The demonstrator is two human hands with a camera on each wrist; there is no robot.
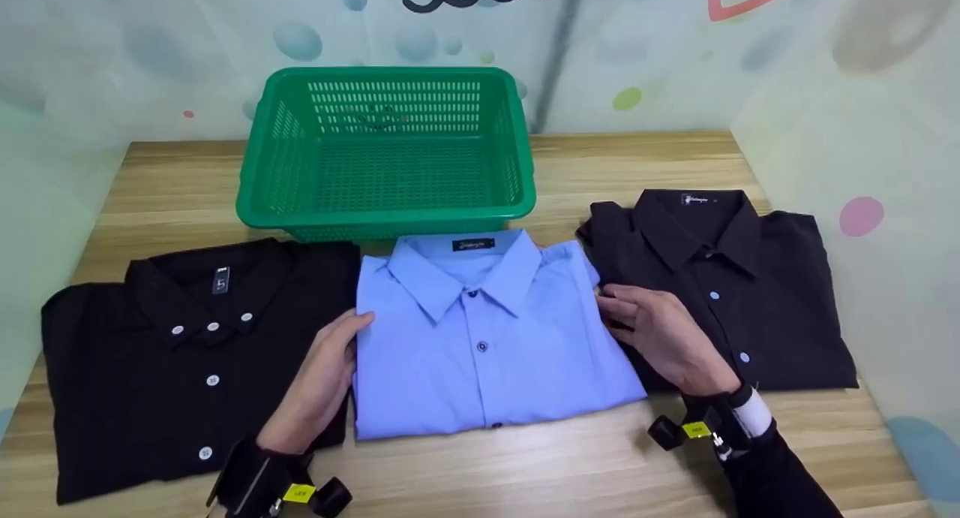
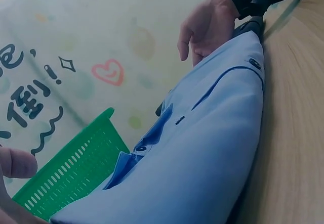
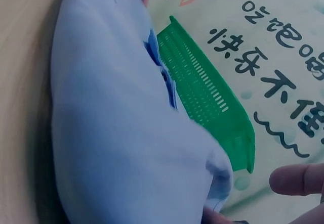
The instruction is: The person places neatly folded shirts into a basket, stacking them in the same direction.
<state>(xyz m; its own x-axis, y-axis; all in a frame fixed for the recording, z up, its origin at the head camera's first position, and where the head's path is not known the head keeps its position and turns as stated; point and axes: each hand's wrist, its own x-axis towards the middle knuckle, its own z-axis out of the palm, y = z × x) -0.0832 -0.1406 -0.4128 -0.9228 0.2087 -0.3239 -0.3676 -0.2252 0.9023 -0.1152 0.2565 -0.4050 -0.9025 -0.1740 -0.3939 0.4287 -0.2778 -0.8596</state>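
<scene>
A folded light blue shirt (image 1: 495, 360) with a collar and dark buttons lies in the middle of the table. My left hand (image 1: 319, 375) is at its left edge. In the left wrist view that hand's thumb (image 2: 17, 163) stands apart from the cloth, and its other fingers are mostly hidden. At the shirt's right edge is my right hand (image 1: 667, 338), its fingertips touching the cloth. The right wrist view shows the right thumb (image 3: 296, 180) raised off the blue shirt (image 3: 116, 123), with a fingertip by the sleeve fold.
Behind the blue shirt stands a green plastic basket (image 1: 390, 218) with nothing in it. A folded black shirt (image 1: 112, 368) with white buttons lies at left. Another dark folded shirt (image 1: 795, 308) lies at right, partly under the right hand. Printed cloth walls (image 1: 637, 60) surround the wooden table (image 1: 570, 465).
</scene>
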